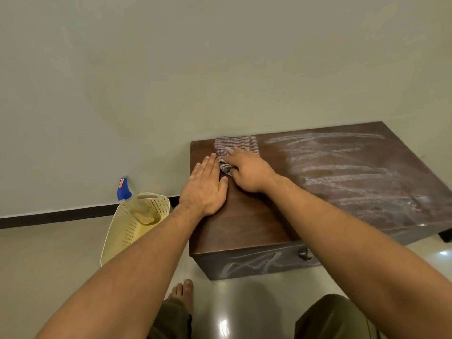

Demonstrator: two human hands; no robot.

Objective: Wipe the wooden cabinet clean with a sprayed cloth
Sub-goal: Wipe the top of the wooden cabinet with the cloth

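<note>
A low dark wooden cabinet [247, 216] stands against the wall. White chalky streaks cover the right part of its top and mark its front. A checked cloth [236, 144] lies flat at the top's back left. My right hand [249, 171] presses down on the cloth's near edge, where the fabric bunches under the fingers. My left hand [205, 185] lies flat on the bare wood just left of the cloth, fingers straight and together, its fingertips touching the cloth's edge.
A cream perforated basket [122, 231] sits on the floor left of the cabinet, holding a spray bottle [127, 194] with a blue trigger head that leans on the wall. A metal knob [304, 255] sticks out of the cabinet front. My bare foot [183, 289] stands near the cabinet's corner.
</note>
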